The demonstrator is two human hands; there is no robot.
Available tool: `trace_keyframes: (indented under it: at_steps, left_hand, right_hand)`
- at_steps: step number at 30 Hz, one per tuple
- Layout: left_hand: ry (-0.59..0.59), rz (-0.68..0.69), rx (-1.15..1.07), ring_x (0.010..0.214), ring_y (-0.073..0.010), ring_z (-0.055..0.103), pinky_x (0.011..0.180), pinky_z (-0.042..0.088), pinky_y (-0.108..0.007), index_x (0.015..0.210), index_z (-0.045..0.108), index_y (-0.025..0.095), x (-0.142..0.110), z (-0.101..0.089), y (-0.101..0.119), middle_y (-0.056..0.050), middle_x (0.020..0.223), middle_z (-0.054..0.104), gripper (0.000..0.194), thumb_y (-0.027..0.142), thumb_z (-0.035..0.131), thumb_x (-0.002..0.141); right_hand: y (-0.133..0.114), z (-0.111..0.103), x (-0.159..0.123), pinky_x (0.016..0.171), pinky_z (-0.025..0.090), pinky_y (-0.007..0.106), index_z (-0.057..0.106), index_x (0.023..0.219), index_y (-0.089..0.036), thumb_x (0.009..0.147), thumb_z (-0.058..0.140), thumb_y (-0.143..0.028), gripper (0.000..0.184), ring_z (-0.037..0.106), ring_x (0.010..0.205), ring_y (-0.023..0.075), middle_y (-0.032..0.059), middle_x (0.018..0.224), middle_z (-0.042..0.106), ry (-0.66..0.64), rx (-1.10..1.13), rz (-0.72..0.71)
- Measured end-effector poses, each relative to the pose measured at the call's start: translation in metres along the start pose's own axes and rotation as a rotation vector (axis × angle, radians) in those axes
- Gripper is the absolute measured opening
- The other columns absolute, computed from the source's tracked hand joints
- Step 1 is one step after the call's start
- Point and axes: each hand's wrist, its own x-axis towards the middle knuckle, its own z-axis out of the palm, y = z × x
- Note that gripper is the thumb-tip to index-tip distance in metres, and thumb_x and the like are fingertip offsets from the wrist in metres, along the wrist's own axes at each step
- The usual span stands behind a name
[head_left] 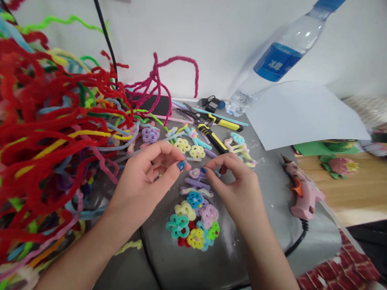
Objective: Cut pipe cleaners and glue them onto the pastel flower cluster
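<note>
White wall [217, 30] backs a grey counter [268, 186] in the middle of the frame. At left, a tangled heap of fuzzy stems [53, 134], mostly red, crowds the left hand [142, 170]. That hand's thumb and forefinger are pinched together; whether anything thin is between them I cannot tell. Just right of its fingertips, between both hands, lies a small lilac coil [195, 173], slightly closer to the right hand [238, 177]. Below the coil, crosswise lilac strips [198, 183] lead down the frame to a fuzzy flower cluster [196, 237]. Above are pale yellow flowers [197, 152] and yellow-handled pliers [212, 138], handles slanting toward the right hand. Its fingertips are also pinched, with a light-blue sliver [217, 174] beneath; its grip on that is unclear. Farther right are a tilted bottle [277, 61], a white sheet [307, 115] and a pink glue gun [302, 192].
</note>
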Motion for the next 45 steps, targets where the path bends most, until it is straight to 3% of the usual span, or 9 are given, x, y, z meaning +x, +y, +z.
trace_keyframes:
  at_steps: [17,26,36,45]
  left_hand:
    - [-0.020,-0.003,0.016,0.082,-0.0134,0.071,0.073,0.058,-0.019,0.086,0.069,0.021,0.000,-0.001,0.001,0.000,0.083,0.073,0.002,0.020,0.070,0.088]
    - [-0.021,0.000,0.010,0.080,-0.0128,0.071,0.072,0.058,-0.019,0.085,0.069,0.022,0.000,0.000,0.000,0.000,0.082,0.073,0.002,0.021,0.070,0.087]
    - [-0.015,0.002,-0.006,0.082,-0.0105,0.072,0.075,0.058,-0.016,0.085,0.069,0.022,-0.001,-0.001,0.001,0.002,0.083,0.073,0.005,0.018,0.068,0.087]
    - [-0.033,0.010,-0.012,0.084,-0.0118,0.073,0.077,0.059,-0.017,0.087,0.069,0.022,-0.002,-0.002,0.001,0.001,0.084,0.074,0.006,0.017,0.067,0.089]
  right_hand:
    - [-0.002,0.003,0.001,0.067,0.041,0.031,0.067,0.078,-0.022,0.084,0.066,-0.015,0.010,0.053,0.071,0.0169,0.0014,0.080,0.064,-0.038,0.031,-0.033]
    - [-0.003,-0.007,-0.001,0.065,0.041,0.030,0.067,0.086,-0.022,0.085,0.062,-0.017,0.008,0.052,0.068,0.0158,-0.0004,0.077,0.066,0.035,0.031,-0.003]
    - [-0.007,0.007,-0.001,0.061,0.035,0.029,0.044,0.074,-0.025,0.082,0.060,-0.021,0.017,0.044,0.064,0.0141,-0.0053,0.069,0.047,-0.061,0.039,0.012]
    - [-0.009,0.004,-0.001,0.061,0.034,0.029,0.042,0.076,-0.025,0.083,0.060,-0.022,0.019,0.042,0.064,0.0136,-0.0058,0.070,0.044,-0.062,0.032,0.015]
